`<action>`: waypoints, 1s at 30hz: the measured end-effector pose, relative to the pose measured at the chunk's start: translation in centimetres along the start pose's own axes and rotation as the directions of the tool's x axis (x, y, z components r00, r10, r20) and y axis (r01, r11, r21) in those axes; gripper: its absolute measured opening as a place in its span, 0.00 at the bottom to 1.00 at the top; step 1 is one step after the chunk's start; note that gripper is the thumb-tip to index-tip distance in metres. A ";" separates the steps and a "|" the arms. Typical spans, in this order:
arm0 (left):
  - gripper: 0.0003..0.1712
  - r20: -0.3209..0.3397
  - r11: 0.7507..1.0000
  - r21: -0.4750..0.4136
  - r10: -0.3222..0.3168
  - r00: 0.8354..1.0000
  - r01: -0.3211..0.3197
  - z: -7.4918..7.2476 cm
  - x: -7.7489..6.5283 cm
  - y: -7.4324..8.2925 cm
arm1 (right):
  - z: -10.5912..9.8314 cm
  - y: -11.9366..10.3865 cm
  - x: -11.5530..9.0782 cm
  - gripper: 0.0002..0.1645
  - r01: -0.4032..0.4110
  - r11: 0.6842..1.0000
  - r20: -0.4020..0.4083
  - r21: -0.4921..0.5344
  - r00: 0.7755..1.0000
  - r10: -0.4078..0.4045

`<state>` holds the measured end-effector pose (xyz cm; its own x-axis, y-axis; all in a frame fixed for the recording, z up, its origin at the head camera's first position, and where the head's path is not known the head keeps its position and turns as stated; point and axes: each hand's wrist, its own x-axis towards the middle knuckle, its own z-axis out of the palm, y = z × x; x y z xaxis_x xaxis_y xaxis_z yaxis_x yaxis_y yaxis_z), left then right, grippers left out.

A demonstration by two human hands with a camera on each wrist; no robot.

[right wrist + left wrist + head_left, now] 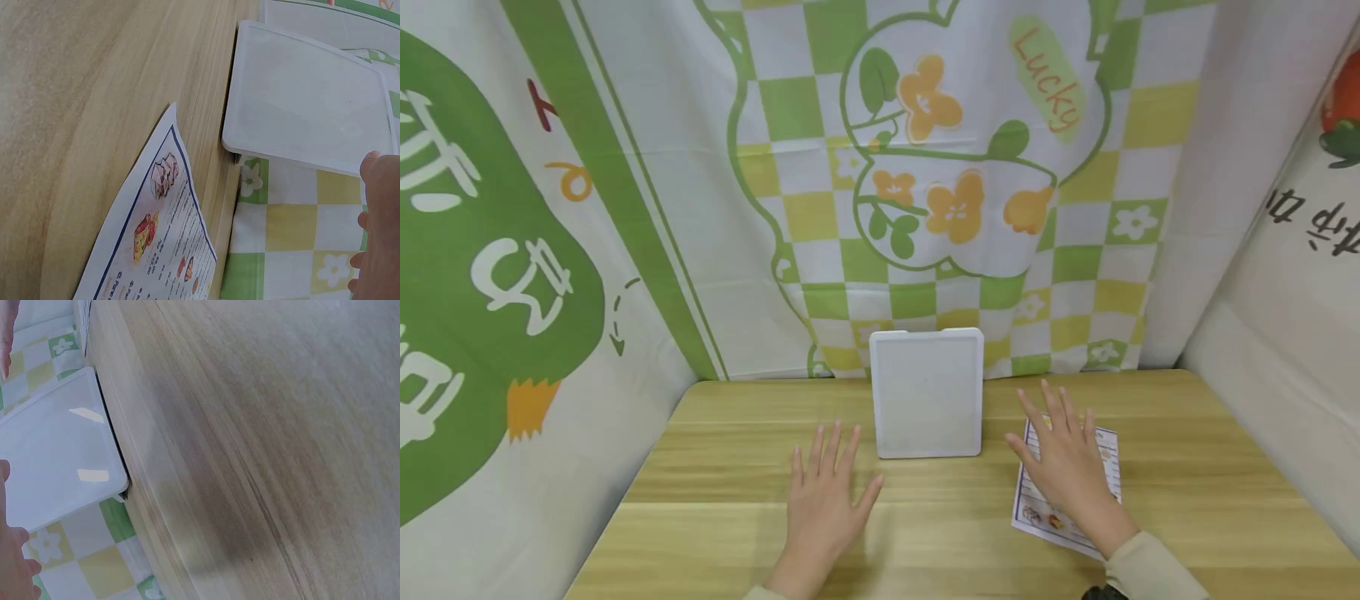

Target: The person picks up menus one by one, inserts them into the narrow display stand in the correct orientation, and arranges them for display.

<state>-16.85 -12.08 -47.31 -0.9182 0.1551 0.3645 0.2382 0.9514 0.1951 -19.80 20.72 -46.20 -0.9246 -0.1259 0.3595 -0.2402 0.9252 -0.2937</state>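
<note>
My left hand (823,508) is held over the wooden table with its fingers spread and nothing in it; a faint shadow lies beside it. My right hand (1067,467), also with spread fingers, is above a printed paper sheet (1034,502) and covers part of it. In the right wrist view the sheet (156,234) shows food pictures, small text and a blue border, and one edge curls up. Between and beyond the hands, a white rectangular panel (928,396) with a raised rim stands upright. Neither hand touches this panel (53,453).
The wood-grain table (715,467) carries the panel and the sheet. Behind it hangs a green, yellow and white checked cloth (805,108) with flowers and the word "Lucky". Printed fabric walls (647,433) close in the left and right sides.
</note>
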 end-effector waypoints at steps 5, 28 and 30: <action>0.42 0.025 1.000 -0.004 0.008 1.000 -0.008 -0.1 0.0 0.6 | -0.3 0.3 -0.2 0.42 0.007 1.000 -0.017 -0.018 1.000 -0.008; 0.41 0.062 0.985 -0.047 0.167 0.984 -0.164 1.4 0.8 4.5 | -2.3 4.2 -3.3 0.42 0.030 0.999 -0.065 -0.034 0.997 -0.033; 0.41 0.066 0.984 -0.049 0.173 0.983 -0.170 1.5 0.9 4.9 | -2.4 4.5 -3.6 0.42 0.028 0.999 -0.062 -0.033 0.998 -0.030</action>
<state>-17.01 -6.84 -47.37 -0.8818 0.3349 0.3320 0.4063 0.8970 0.1742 -16.84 26.23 -46.68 -0.8970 -0.1312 0.4220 -0.2560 0.9326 -0.2542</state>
